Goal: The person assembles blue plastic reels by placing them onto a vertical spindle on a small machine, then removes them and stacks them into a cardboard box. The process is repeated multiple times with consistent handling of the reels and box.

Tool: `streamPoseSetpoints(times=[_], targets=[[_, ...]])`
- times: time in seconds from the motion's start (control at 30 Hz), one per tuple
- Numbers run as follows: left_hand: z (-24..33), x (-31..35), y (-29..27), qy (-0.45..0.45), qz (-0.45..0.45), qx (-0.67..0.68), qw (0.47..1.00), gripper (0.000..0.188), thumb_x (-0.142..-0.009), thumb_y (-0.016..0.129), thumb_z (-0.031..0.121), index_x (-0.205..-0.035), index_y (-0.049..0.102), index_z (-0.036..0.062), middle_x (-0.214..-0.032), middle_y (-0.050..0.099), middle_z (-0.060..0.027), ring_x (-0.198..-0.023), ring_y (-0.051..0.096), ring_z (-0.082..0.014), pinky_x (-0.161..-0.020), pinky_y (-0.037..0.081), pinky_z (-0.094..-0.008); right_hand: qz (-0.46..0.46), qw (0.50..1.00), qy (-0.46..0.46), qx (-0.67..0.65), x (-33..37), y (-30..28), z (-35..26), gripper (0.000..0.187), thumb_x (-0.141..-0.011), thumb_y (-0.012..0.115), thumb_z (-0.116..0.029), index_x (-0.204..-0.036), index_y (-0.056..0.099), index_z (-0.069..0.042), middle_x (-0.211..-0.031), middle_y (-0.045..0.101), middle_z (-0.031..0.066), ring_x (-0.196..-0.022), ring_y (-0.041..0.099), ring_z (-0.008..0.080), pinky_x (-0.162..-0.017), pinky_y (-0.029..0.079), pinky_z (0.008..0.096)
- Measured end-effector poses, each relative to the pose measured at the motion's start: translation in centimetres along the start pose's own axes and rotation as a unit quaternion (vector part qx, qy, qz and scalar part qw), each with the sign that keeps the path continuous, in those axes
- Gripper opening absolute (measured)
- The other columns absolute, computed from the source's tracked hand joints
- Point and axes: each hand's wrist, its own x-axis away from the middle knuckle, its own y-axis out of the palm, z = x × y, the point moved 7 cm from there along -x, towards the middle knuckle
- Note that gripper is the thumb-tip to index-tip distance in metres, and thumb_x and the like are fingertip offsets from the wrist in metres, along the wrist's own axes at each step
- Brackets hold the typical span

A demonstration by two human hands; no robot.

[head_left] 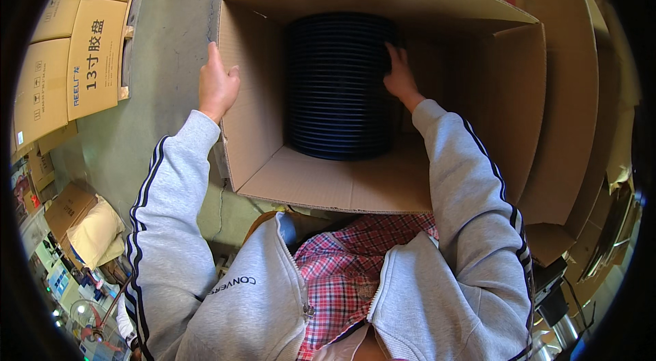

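Note:
A large open cardboard box (321, 190) lies in front of me. Inside it, toward the left, is a row of thin black discs (336, 101) packed tightly together into one ribbed, drum-like bundle. My left hand (219, 86) grips the upper edge of the box's left wall, thumb on the inner side and index finger stretched along the edge; its other fingers are mostly hidden. Within the box, my right hand (402, 77) touches the right side of the discs, its fingers apart. What lies under the discs cannot be seen.
Printed cartons (96, 53) are stacked on a pallet at the far left. More open cardboard (570, 94) stands against the box's right side. A pale yellow sack (97, 232) and a fan (96, 327) show at the lower left. The floor (167, 40) is grey concrete.

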Motion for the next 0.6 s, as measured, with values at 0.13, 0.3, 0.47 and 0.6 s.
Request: streamPoseSetpoints(times=[0.13,0.3,0.47,0.6], targets=[[0.6,0.0,-0.1,-0.034,-0.03,-0.007,0.999,0.064,-0.085,0.067,0.005,-0.14,0.035,-0.0078,-0.112,0.064,-0.0351,-0.107,0.062,-0.0492,-0.092,0.05,-0.0497,-0.008,1.0,0.029,-0.003,0.2,-0.5,-0.5,0.078,-0.082,0.054,0.01,-0.153,0.034,-0.015,-0.163,0.016,0.0161,-0.141,0.036,0.0448,-0.112,0.041,0.0458],[0.4,0.2,-0.3,0.001,0.003,-0.004,1.0,0.062,-0.084,0.067,0.005,-0.137,0.037,-0.0089,-0.106,0.063,-0.0387,-0.102,0.061,-0.0537,-0.091,0.05,-0.0534,0.03,0.998,-0.055,0.008,-1.0,-0.4,0.5,0.075,-0.081,0.056,0.01,-0.15,0.037,-0.013,-0.161,0.025,0.0149,-0.142,0.037,0.0416,-0.114,0.039,0.0448],[0.1,-0.2,0.0,0.014,-0.002,-0.007,1.0,0.063,-0.085,0.067,0.005,-0.138,0.036,-0.0095,-0.108,0.063,-0.0387,-0.104,0.06,-0.0545,-0.093,0.049,-0.0531,0.033,0.998,-0.049,-0.019,-1.2,-0.6,0.3,0.075,-0.082,0.055,0.01,-0.15,0.036,-0.012,-0.159,0.031,0.0163,-0.141,0.037,0.0406,-0.115,0.038,0.0439],[0.4,0.1,-0.1,-0.005,-0.007,-0.023,1.0,0.065,-0.085,0.067,0.006,-0.139,0.035,-0.0096,-0.111,0.062,-0.0375,-0.106,0.06,-0.0529,-0.093,0.049,-0.0514,0.037,0.997,-0.037,-0.051,-1.8,-0.9,0.4,0.077,-0.082,0.055,0.01,-0.152,0.034,-0.013,-0.158,0.031,0.0175,-0.139,0.039,0.0425,-0.113,0.039,0.0443]])
